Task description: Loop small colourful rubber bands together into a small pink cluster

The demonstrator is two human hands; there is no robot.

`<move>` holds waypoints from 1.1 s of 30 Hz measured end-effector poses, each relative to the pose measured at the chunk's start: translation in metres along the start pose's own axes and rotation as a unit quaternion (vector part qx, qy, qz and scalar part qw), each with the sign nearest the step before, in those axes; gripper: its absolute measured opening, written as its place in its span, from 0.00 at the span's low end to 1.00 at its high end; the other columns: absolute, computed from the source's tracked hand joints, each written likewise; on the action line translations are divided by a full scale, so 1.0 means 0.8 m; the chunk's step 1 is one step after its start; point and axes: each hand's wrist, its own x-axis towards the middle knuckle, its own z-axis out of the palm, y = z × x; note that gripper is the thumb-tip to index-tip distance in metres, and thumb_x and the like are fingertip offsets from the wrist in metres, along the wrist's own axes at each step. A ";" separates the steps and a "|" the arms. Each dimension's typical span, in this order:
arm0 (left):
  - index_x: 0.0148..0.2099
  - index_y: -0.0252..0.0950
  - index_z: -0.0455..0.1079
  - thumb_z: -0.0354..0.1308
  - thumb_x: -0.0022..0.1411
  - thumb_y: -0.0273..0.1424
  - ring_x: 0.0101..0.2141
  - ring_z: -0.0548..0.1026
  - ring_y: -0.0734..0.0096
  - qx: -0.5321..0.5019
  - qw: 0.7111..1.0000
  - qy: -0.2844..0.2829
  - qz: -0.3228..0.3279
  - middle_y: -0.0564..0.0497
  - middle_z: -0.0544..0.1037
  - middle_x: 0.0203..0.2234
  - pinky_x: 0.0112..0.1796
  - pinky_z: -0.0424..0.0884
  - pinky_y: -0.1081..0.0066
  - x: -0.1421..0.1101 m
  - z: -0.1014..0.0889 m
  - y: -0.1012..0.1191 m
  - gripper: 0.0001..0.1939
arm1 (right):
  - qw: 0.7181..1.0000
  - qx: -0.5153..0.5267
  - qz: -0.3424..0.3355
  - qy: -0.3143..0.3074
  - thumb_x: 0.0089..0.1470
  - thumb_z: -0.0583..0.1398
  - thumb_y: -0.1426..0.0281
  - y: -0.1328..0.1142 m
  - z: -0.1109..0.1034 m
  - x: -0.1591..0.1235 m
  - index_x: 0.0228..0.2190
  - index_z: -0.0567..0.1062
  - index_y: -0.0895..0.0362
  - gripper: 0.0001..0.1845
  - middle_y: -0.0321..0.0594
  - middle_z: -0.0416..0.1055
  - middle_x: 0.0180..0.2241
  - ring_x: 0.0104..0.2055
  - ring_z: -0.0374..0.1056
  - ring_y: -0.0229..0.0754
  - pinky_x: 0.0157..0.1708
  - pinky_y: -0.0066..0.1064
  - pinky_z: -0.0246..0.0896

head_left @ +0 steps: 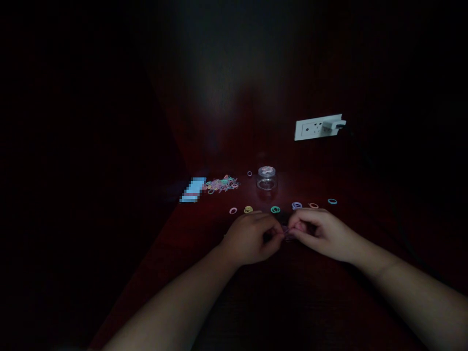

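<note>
My left hand (250, 238) and my right hand (323, 233) meet low over the dark red table, fingertips pinched close together. Between them is a small pinkish-purple hair tie (286, 233), partly hidden by the fingers; whether there is more than one I cannot tell. Just beyond my hands runs a row of small hair ties: a pink one (233, 210), yellow ones (248, 209), green ones (275, 209), purple ones (297, 205), an orange one (313, 205) and a blue one (332, 201).
A heap of mixed hair ties (223, 184) lies at the back left, beside a blurred-out bright blue object (193, 190). One loose hair tie (249, 173) lies near a clear lidded jar (266, 179). On the back wall, a socket plate (310, 128) holds a plugged-in charger (333, 125).
</note>
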 end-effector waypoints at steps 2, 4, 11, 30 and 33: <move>0.36 0.37 0.72 0.59 0.61 0.29 0.32 0.75 0.70 -0.002 1.000 0.003 -0.001 0.53 0.79 0.30 0.38 0.69 0.68 0.000 0.000 0.000 0.01 | 1.000 -0.005 -0.003 0.005 0.58 0.60 0.68 0.000 0.000 0.000 0.30 0.74 0.57 0.06 0.34 0.65 0.24 0.26 0.60 0.36 0.27 0.28 0.57; 0.36 0.37 0.71 0.58 0.61 0.29 0.32 0.75 0.70 -0.003 1.000 0.007 -0.001 0.53 0.79 0.30 0.38 0.69 0.68 0.000 0.000 0.000 0.02 | 1.000 -0.008 -0.008 0.009 0.58 0.60 0.68 0.000 0.000 0.000 0.30 0.74 0.57 0.07 0.34 0.65 0.24 0.26 0.60 0.36 0.27 0.28 0.57; 0.37 0.37 0.72 0.58 0.62 0.31 0.32 0.75 0.70 0.003 1.000 0.006 -0.002 0.53 0.78 0.29 0.37 0.69 0.68 -0.002 -0.001 -0.003 0.03 | 1.000 -0.002 -0.019 0.010 0.58 0.60 0.69 -0.003 0.000 0.001 0.29 0.74 0.57 0.07 0.35 0.67 0.24 0.26 0.62 0.35 0.28 0.28 0.57; 0.42 0.38 0.74 0.58 0.63 0.30 0.36 0.77 0.69 0.000 1.000 0.000 0.012 0.52 0.81 0.35 0.41 0.71 0.66 -0.001 0.001 -0.004 0.06 | 1.000 0.022 -0.010 -0.002 0.55 0.59 0.72 -0.005 0.005 0.001 0.29 0.74 0.57 0.04 0.34 0.66 0.23 0.24 0.60 0.34 0.23 0.26 0.56; 0.39 0.38 0.75 0.58 0.63 0.30 0.35 0.76 0.69 0.003 1.000 -0.001 0.003 0.52 0.80 0.33 0.41 0.71 0.66 -0.001 0.001 -0.004 0.05 | 1.000 0.024 -0.004 -0.006 0.55 0.60 0.72 -0.004 0.005 0.001 0.30 0.75 0.57 0.04 0.34 0.67 0.24 0.24 0.61 0.35 0.24 0.26 0.56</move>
